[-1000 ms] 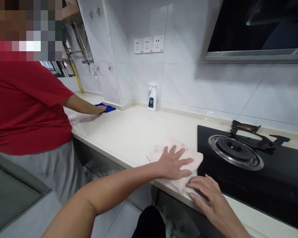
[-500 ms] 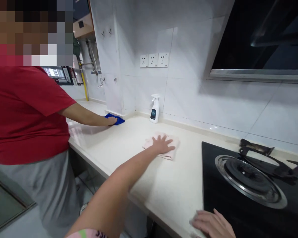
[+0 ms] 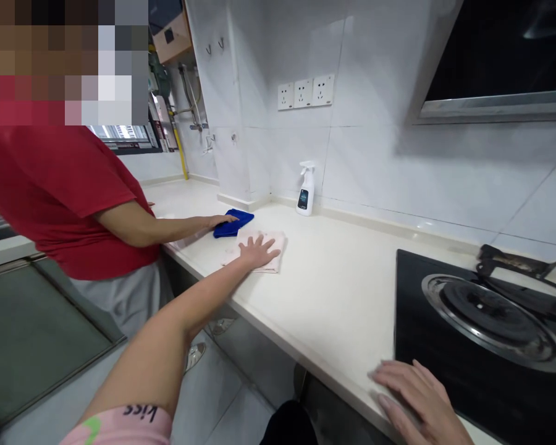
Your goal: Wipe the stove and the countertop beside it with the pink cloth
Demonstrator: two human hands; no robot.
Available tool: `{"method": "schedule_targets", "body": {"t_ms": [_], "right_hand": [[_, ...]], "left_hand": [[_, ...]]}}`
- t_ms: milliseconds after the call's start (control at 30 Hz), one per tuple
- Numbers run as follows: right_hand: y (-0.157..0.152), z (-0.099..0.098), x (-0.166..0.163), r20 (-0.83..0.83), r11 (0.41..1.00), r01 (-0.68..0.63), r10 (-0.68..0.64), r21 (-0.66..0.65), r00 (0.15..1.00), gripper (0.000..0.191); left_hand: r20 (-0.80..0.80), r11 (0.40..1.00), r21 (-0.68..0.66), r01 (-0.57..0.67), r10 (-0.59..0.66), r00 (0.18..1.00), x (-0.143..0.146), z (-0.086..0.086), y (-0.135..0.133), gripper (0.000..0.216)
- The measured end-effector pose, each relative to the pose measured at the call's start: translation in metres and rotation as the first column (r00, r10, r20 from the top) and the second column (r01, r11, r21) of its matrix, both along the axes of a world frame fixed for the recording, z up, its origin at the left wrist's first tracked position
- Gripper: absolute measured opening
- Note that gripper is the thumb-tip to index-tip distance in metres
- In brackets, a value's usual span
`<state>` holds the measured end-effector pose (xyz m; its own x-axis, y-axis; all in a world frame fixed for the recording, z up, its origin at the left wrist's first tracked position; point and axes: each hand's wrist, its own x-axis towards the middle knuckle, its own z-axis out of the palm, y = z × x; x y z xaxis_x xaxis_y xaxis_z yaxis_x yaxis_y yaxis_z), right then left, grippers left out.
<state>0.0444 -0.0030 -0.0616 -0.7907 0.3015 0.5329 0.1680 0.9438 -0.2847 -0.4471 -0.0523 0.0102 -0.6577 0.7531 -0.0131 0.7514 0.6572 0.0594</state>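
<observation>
My left hand [image 3: 258,252] lies flat with spread fingers on a pale pink cloth [image 3: 274,242], pressing it against the white countertop [image 3: 324,278]. The cloth is spread out under the palm. Just beyond it a co-worker's hand [image 3: 223,220] rests on a folded blue cloth [image 3: 240,224], whose edge comes close to the pink one. My right hand [image 3: 419,395] rests at the counter's front edge beside the black gas stove [image 3: 410,309], fingers stretched out and nothing held.
A white spray bottle [image 3: 306,191] stands upright near the tiled wall, below several sockets [image 3: 304,93]. The stove's round burner [image 3: 491,315] and a black pan support [image 3: 514,266] sit at right. A co-worker in a red shirt [image 3: 88,204] stands at left. A range hood [image 3: 505,62] overhangs the stove.
My left hand has slid the pink cloth leftward along the counter, close to the blue cloth. The co-worker's hand has drawn the blue cloth nearer the counter's front. My view has shifted left.
</observation>
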Motion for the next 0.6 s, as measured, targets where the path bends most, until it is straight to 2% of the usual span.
{"method": "schedule_targets", "body": {"t_ms": [133,267,367,467,600], "right_hand": [[-0.012,0.003,-0.004,0.025,0.984,0.056,-0.052,-0.17,0.998,0.023],[-0.019,0.013,-0.008,0.047,0.956,0.063,-0.052,-0.288,0.998,0.026],[-0.021,0.021,-0.007,0.041,0.937,0.05,-0.039,-0.345,0.998,0.027],[-0.022,0.028,-0.006,0.016,0.917,0.037,-0.034,-0.396,0.999,0.029],[-0.02,0.031,-0.004,-0.014,0.894,0.03,-0.04,-0.447,0.999,0.031]], "left_hand": [[0.008,1.0,0.001,0.015,-0.015,1.0,0.031,-0.004,-0.004,0.084],[0.035,0.997,0.0,0.081,-0.081,0.996,0.08,-0.005,0.018,0.087],[0.061,0.976,0.002,0.217,-0.217,0.974,0.134,-0.005,0.045,0.087],[0.084,0.926,0.008,0.376,-0.376,0.923,0.193,-0.008,0.065,0.087],[0.116,0.833,0.021,0.553,-0.552,0.826,0.253,-0.01,0.062,0.089]]}}
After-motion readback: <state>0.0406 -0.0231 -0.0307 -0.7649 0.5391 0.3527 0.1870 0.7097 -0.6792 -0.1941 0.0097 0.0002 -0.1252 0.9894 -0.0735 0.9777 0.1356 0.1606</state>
